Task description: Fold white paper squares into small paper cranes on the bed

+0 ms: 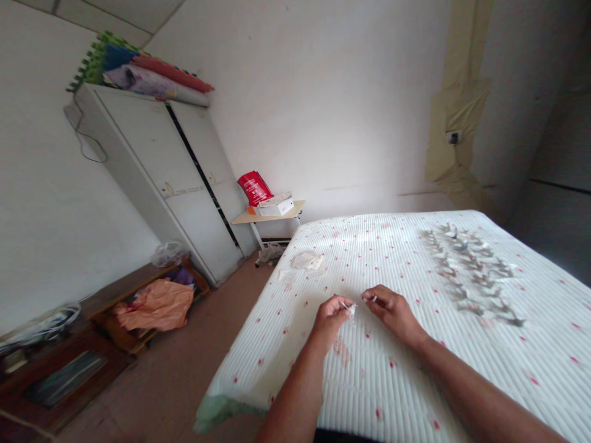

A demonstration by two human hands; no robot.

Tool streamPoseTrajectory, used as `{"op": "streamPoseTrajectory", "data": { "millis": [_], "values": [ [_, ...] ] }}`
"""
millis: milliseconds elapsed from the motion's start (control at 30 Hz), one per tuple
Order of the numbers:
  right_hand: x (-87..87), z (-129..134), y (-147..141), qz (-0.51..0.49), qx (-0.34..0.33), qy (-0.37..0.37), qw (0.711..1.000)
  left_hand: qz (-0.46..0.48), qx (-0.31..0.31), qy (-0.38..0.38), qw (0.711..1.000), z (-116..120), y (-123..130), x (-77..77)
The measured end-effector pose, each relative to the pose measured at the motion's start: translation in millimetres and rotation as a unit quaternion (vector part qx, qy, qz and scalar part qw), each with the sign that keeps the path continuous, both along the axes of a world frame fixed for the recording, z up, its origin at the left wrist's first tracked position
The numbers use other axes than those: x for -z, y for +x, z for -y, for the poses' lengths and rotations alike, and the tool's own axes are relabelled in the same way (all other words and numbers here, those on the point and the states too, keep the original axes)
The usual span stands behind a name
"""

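Note:
My left hand (pixel 331 314) pinches a small folded white paper piece (pixel 351 309) with thin pointed ends, held just above the quilted bedspread (pixel 369 369). A short gap to its right, my right hand (pixel 390 309) has its fingers curled and the fingertips drawn together. Whether anything small sits in that pinch is too fine to see. On the right part of the bed stand several rows of small folded paper figures (pixel 475 264), grey and white, shaped like birds. To the left lie a stack of paper sheets (pixel 308 261) and a clear plastic wrapper (pixel 287 276).
Beyond the bed's far left corner stands a small table (pixel 295 210) with a red bag (pixel 255 188) and a white box (pixel 277 207). A grey cabinet (pixel 161 166) carries rolled mats (pixel 157 86). A wooden bench (pixel 111 314) holds an orange plastic bag (pixel 154 306).

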State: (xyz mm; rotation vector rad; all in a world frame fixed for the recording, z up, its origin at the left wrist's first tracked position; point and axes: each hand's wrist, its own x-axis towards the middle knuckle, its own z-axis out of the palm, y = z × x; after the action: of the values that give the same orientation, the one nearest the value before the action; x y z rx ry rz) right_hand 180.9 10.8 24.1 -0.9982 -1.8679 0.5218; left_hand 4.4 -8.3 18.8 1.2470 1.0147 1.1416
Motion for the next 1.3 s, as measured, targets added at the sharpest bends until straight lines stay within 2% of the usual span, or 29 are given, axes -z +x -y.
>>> {"op": "streamPoseTrajectory", "data": {
  "millis": [133,267,500,733,833,1033,1133,1300],
  "values": [
    [0.1,-0.3,-0.6,-0.016,-0.06,0.006,0.998,0.006,0.037,-0.002,0.999,0.0,-1.0,-3.2],
    [1.0,-0.8,-1.3,-0.026,-0.089,0.001,0.996,0.003,0.067,-0.007,0.998,-3.3,-3.3,-4.0],
    [-1.1,1.1,0.8,0.007,-0.109,-0.022,0.994,-0.054,0.137,0.004,0.989,-14.1,-10.5,-2.5],
    [0.1,1.8,2.1,0.064,-0.093,-0.024,0.993,-0.083,0.185,-0.001,0.979,-21.0,-10.0,-11.1],
    [0.1,2.0,2.4,0.093,-0.061,-0.017,0.994,-0.106,0.148,0.006,0.983,-24.6,-3.9,-10.0],
    [-1.3,6.1,7.4,0.18,0.031,-0.01,0.983,-0.162,-0.013,0.085,0.983,-21.2,2.6,1.0],
    [-0.2,8.2,8.9,0.214,0.041,0.007,0.976,-0.238,-0.04,0.136,0.961,-12.7,1.9,3.4],
    [1.7,10.7,7.8,0.249,0.038,0.03,0.967,-0.383,-0.053,0.212,0.898,-2.3,6.8,4.8]
  ]
}}
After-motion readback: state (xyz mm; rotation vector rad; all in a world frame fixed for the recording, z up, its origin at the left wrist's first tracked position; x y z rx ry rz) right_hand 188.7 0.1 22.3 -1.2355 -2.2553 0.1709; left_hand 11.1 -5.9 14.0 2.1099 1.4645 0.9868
